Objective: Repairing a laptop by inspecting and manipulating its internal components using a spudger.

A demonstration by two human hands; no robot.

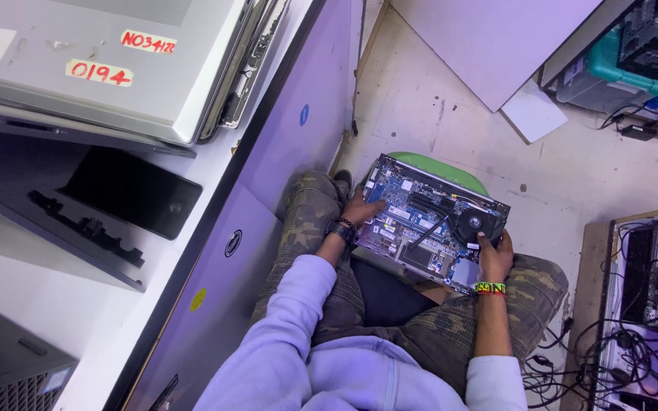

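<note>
An opened laptop (436, 217) lies on my lap with its bottom cover off, showing the circuit board, a round black fan (475, 222) and dark cables. My left hand (361, 209) rests on the laptop's left edge, fingers on the board; a dark watch and bead bracelet sit at that wrist. My right hand (494, 256) grips the laptop's near right corner beside the fan, with a multicoloured band at its wrist. A green stool seat (436, 164) shows behind the laptop.
A white desk (78, 304) on the left carries stacked grey laptops (108, 68) and a black cover panel (78, 205). A lilac cabinet front (298, 129) stands beside my left leg. Tangled cables and open computer cases (649, 304) fill the right floor.
</note>
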